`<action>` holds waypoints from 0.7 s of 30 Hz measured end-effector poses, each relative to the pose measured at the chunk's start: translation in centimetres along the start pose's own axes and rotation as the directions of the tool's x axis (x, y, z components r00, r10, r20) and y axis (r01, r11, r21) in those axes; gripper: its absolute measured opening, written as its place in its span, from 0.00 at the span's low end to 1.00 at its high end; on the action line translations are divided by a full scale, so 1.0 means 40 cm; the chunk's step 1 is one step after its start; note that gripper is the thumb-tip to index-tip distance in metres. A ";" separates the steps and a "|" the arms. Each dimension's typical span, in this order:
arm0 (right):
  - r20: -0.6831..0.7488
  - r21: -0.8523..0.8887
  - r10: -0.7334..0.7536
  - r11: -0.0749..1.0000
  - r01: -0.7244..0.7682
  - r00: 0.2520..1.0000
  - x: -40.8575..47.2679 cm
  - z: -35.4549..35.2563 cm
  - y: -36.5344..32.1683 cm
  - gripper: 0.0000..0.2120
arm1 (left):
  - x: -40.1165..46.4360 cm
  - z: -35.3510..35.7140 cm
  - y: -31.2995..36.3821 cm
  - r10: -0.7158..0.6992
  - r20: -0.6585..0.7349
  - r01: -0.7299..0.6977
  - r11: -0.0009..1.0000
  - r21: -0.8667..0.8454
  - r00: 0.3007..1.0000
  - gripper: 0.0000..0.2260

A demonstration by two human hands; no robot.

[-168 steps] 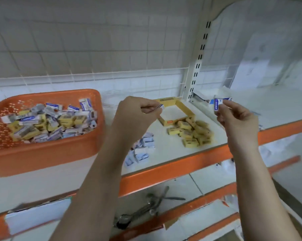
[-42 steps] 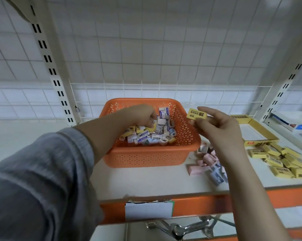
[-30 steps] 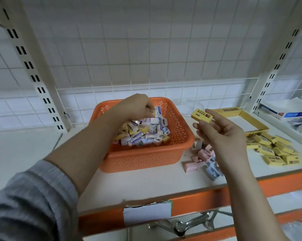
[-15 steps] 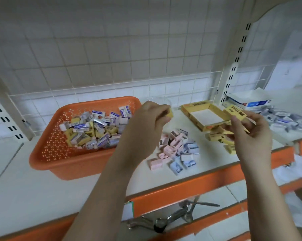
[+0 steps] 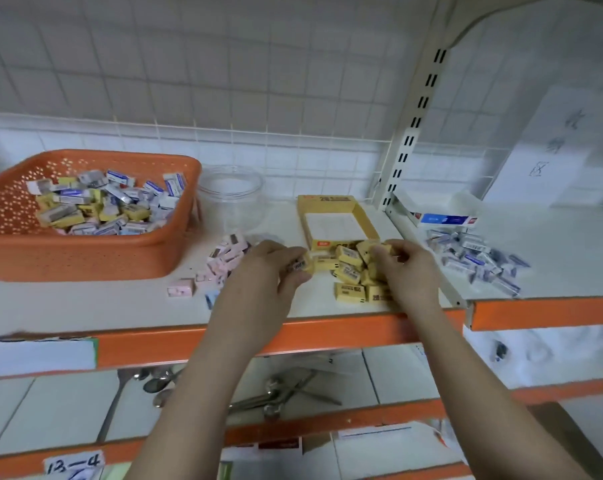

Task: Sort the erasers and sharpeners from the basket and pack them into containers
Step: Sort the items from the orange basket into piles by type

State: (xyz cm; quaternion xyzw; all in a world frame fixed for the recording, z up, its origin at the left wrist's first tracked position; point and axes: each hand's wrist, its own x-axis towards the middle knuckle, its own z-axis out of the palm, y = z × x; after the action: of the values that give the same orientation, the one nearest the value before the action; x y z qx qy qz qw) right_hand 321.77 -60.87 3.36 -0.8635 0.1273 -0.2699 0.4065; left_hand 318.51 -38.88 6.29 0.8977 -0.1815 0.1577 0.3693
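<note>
yellow eraser (image 5: 302, 265) | pinched in left hand (image 5: 269, 271) fingers | right hand (image 5: 409, 268) fingers curled on yellow pile (image 5: 352, 271)

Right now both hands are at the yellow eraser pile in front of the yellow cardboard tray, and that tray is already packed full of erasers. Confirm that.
Not quite. The head view shows the yellow cardboard tray with its white bottom bare; no erasers lie in it. The rest holds: the left hand and right hand are both at the yellow eraser pile in front of it.
</note>
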 end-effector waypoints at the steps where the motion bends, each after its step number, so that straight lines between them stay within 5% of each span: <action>1: -0.006 -0.013 -0.009 1.000 0.009 1.000 -0.002 0.007 0.010 0.11 | -0.005 0.006 0.002 -0.017 -0.004 0.017 1.000 0.005 1.000 0.15; 8: -0.078 -0.011 -0.041 0.999 0.040 0.996 -0.020 0.022 0.044 0.16 | -0.003 0.051 0.008 -0.064 0.033 0.063 0.998 0.021 0.997 0.16; 14: -0.250 0.233 0.021 0.972 0.039 0.968 -0.045 0.008 0.043 0.12 | 0.048 0.123 0.001 -0.127 0.126 0.126 0.992 0.011 0.984 0.16; 21: -0.229 0.333 0.052 0.943 0.028 0.972 -0.045 0.008 0.046 0.10 | 0.070 0.155 -0.001 -0.186 0.192 0.186 0.982 0.023 0.964 0.13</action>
State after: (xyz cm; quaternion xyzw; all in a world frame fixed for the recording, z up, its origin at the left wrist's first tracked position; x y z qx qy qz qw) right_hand 320.46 -61.03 1.13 -0.7436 0.1322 -0.3849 0.5305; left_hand 321.92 -43.89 3.22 0.9226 -0.1311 0.0348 0.3611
